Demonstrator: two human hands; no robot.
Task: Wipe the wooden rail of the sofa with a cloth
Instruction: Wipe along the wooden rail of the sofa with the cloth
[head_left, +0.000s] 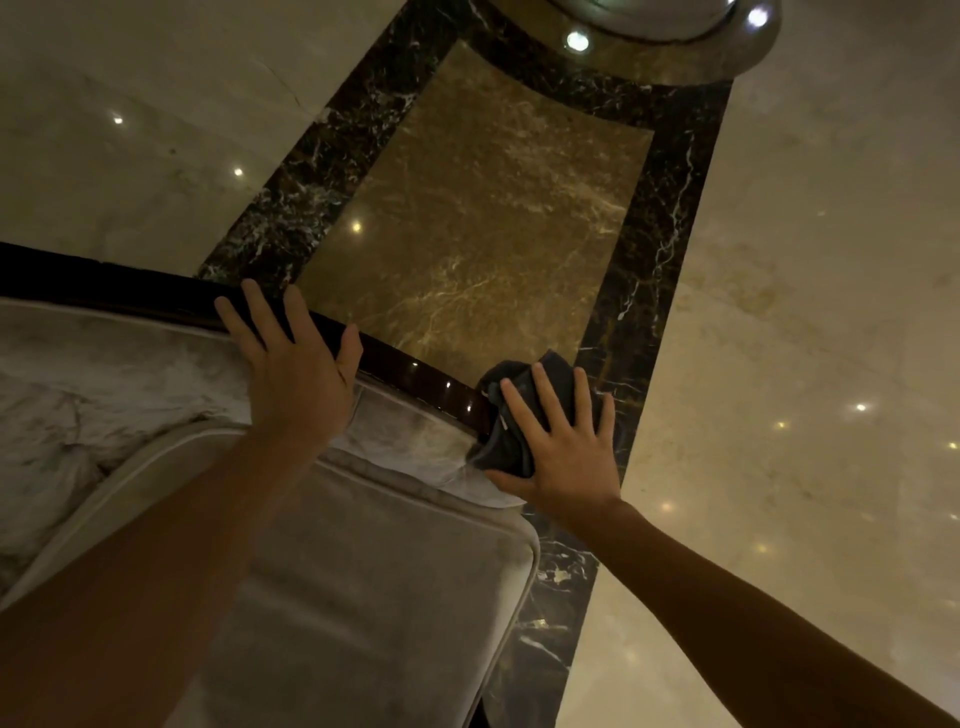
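Note:
A dark glossy wooden rail (415, 371) curves along the top edge of a pale grey upholstered sofa (363, 571). My left hand (293, 358) rests flat on the rail with its fingers spread over the wood. Further right, my right hand (563, 447) presses a dark cloth (511, 415) against the rail's end, fingers spread on top of it. The cloth is bunched and hides that end of the rail.
Polished marble floor lies beyond the sofa: a brown panel (478, 218) framed by a black veined border (660, 218), cream tiles either side. A round metal base (675, 26) stands at the top edge. Ceiling lights reflect in the floor.

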